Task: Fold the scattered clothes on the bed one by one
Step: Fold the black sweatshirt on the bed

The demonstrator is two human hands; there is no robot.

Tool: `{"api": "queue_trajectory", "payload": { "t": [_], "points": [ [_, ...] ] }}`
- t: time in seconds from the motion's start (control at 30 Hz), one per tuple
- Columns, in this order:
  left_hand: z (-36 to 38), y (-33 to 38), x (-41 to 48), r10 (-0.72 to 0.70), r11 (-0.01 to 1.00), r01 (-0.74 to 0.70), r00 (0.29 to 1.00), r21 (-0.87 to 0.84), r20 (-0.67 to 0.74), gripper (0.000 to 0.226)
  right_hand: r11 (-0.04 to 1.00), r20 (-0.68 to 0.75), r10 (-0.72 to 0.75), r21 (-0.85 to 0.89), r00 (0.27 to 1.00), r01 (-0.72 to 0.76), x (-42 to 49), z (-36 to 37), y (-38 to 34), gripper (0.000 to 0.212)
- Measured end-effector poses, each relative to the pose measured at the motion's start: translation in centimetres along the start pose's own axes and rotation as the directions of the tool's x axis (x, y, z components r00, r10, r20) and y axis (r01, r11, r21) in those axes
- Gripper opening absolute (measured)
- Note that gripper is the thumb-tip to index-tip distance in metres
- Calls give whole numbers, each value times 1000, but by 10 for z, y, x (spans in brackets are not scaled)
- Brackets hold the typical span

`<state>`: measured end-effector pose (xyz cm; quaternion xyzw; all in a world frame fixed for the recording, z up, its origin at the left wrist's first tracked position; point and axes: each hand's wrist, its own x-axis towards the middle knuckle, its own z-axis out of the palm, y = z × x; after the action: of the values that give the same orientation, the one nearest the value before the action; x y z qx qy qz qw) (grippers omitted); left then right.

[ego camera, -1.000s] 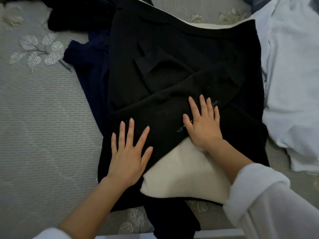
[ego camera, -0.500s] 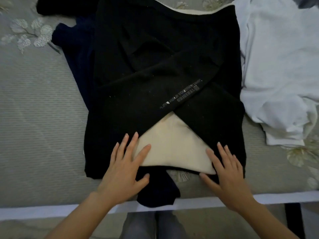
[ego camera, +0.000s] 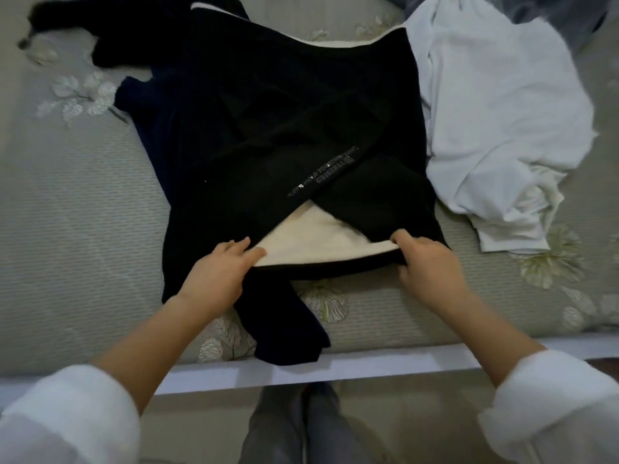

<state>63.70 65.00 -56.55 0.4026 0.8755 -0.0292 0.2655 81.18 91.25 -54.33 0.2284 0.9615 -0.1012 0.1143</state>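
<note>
Your black fleece garment with cream lining (ego camera: 268, 145) lies flat in the middle of the bed, sleeves crossed over its front. Its near hem sits close to the white bed frame edge (ego camera: 385, 361). Your left hand (ego camera: 217, 272) pinches the hem's left end, thumb on the cream lining. Your right hand (ego camera: 425, 262) grips the right end, fingers curled under it. A dark navy garment (ego camera: 150, 128) lies beneath, poking out left and reaching the frame. A crumpled white T-shirt (ego camera: 495, 112) touches the black garment's right side. Bare grey leaf-printed sheet (ego camera: 67, 212) stretches away to your left.
</note>
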Motion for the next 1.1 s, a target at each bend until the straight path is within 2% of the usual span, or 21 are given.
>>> {"api": "queue_trajectory", "payload": {
  "t": [0.13, 0.23, 0.33, 0.43, 0.53, 0.6, 0.67, 0.73, 0.77, 0.83, 0.93, 1.1],
  "points": [
    [-60, 6, -7, -38, 999, 39, 993, 8, -107, 42, 997, -75, -47, -63, 996, 43, 2, -51, 0, 30],
    [-103, 18, -27, -10, 998, 22, 978, 57, -210, 33, 998, -122, -58, 20, 991, 60, -12, -86, 8, 24],
    [-129, 35, -62, 32, 994, -10, 979, 111, -203, 27, 988, -85, -75, 125, 994, 85, -37, -113, 15, 21],
    [-133, 52, -102, 33, 998, -26, 994, 60, -102, 27, 974, 73, -116, 205, 991, 99, -65, -134, 16, 16],
    [-123, 63, -132, 64, 997, -59, 994, -55, 92, 29, 968, 320, -160, 237, 934, 84, -90, -144, 17, 18],
    [-113, 65, -145, 121, 988, -92, 960, -125, 252, 34, 969, 475, -159, 244, 866, 44, -101, -146, 20, 17],
    [-107, 62, -149, 164, 979, -101, 908, -178, 386, 37, 965, 646, -140, 259, 750, -43, -107, -146, 22, 10],
    [-110, 57, -146, 187, 973, -98, 866, -210, 463, 39, 963, 740, -118, 248, 662, -107, -104, -146, 25, 14],
    [-114, 54, -141, 190, 970, -90, 859, -226, 476, 43, 959, 751, -111, 253, 650, -129, -99, -145, 25, 15],
    [-125, 45, -128, 191, 959, -64, 867, -277, 461, 47, 945, 724, -105, 287, 682, -159, -86, -144, 26, 12],
    [-141, 27, -96, 178, 945, -45, 902, -324, 394, 39, 929, 622, -57, 320, 781, -187, -55, -144, 27, 14],
    [-163, 3, -29, 148, 955, -42, 926, -295, 347, 41, 957, 431, 6, 258, 902, -129, 6, -144, 30, 20]
  ]
}}
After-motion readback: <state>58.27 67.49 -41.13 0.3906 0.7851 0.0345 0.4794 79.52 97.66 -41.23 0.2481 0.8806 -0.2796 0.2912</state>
